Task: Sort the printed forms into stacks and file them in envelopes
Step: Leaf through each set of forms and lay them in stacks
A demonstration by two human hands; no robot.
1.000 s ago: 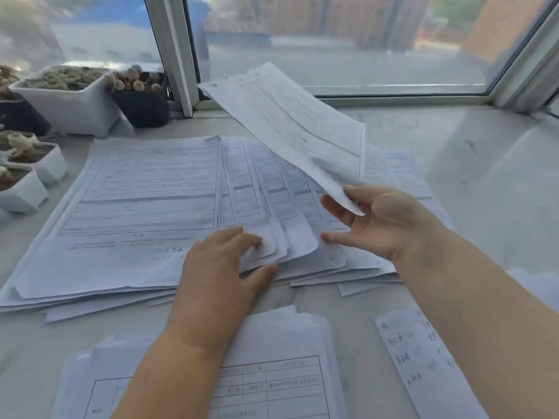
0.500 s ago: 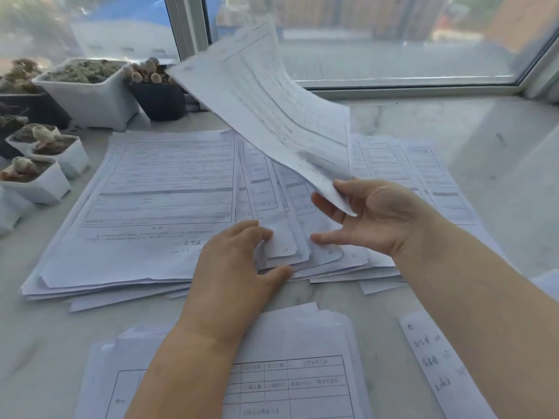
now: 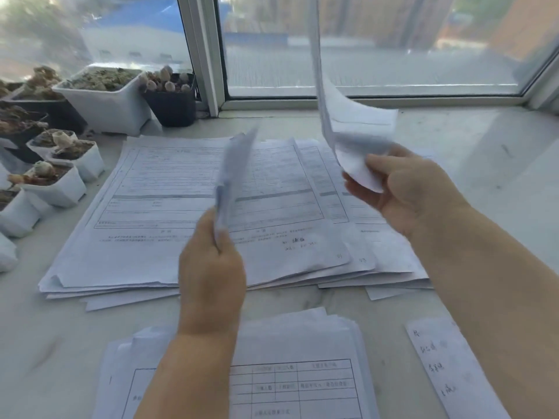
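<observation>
A wide, loosely fanned pile of printed forms (image 3: 169, 189) lies across the marble sill. My right hand (image 3: 405, 192) pinches the lower corner of one sheet (image 3: 348, 125), which stands nearly upright in front of the window. Over the pile, my left hand (image 3: 211, 267) grips a few blurred sheets (image 3: 233, 176) by their lower edge, lifted off the pile and seen edge-on. A second stack of forms with a printed table (image 3: 302, 382) lies near me, partly under my left forearm.
Several small white and black plant pots (image 3: 109, 101) crowd the back left of the sill. A narrow handwritten slip (image 3: 438, 367) lies at the lower right beside my right forearm. The window frame (image 3: 205, 55) runs along the back.
My right hand has swung its sheet from slanting to nearly upright. My left hand, which rested on the fanned pile, has picked up a few sheets and raised them.
</observation>
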